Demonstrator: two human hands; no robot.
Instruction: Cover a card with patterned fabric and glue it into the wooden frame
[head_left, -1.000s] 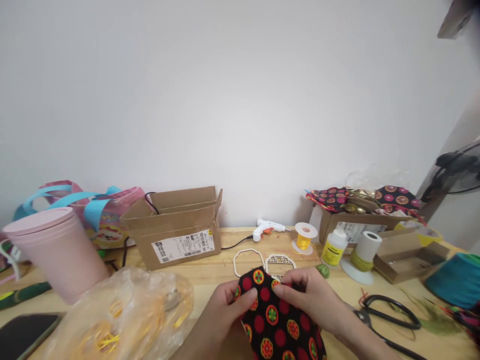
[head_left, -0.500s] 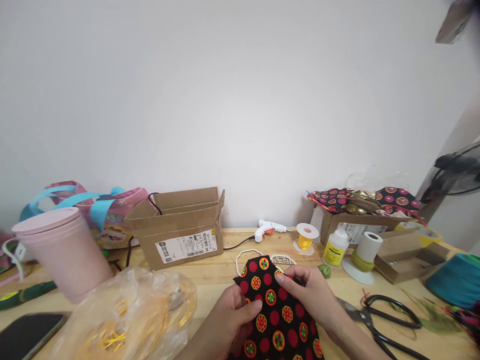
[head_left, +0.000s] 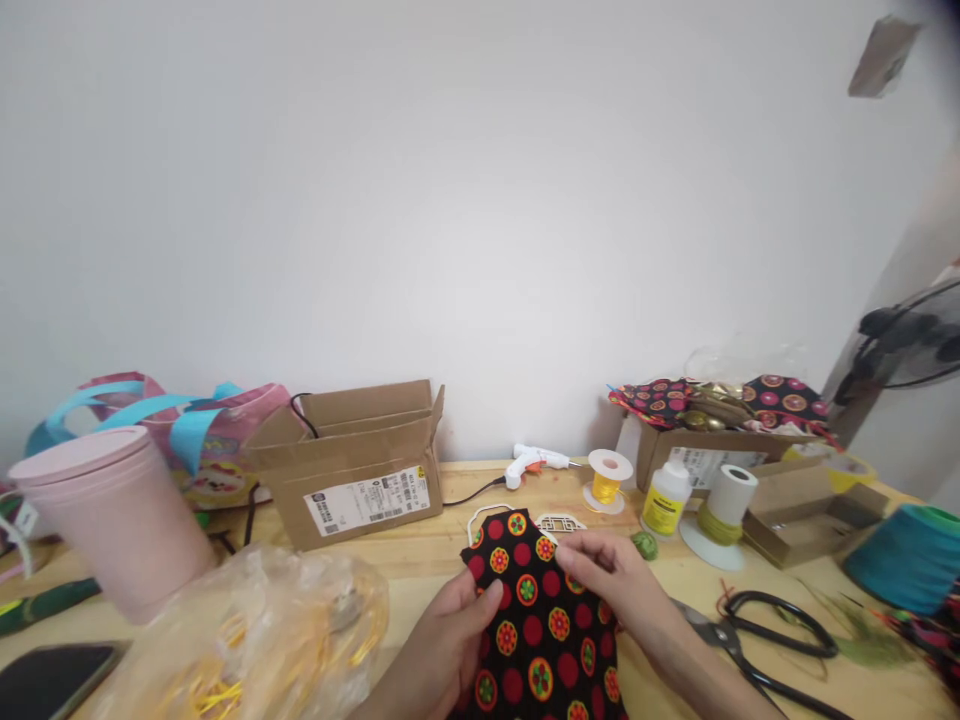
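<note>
A black fabric piece (head_left: 536,625) with red and orange flower circles lies spread over the wooden table's near edge. My left hand (head_left: 450,645) grips its left side, thumb on top. My right hand (head_left: 619,590) pinches its upper right edge with closed fingers. Two white cut-out frames peek out just behind the fabric: a plain frame (head_left: 480,517) and a lattice frame (head_left: 561,523).
Left: pink cup (head_left: 112,520), crinkled plastic bag (head_left: 247,640), phone (head_left: 49,680), open cardboard box (head_left: 352,465). Behind: glue gun (head_left: 534,460), yellow thread spool (head_left: 607,480), glue bottle (head_left: 664,497), white spool (head_left: 724,510). Right: black scissors (head_left: 765,640), box of fabrics (head_left: 720,420), teal container (head_left: 911,560).
The fabric has been pulled flatter and stretched away from me, hiding more of the white frames. Both hands shifted slightly with it.
</note>
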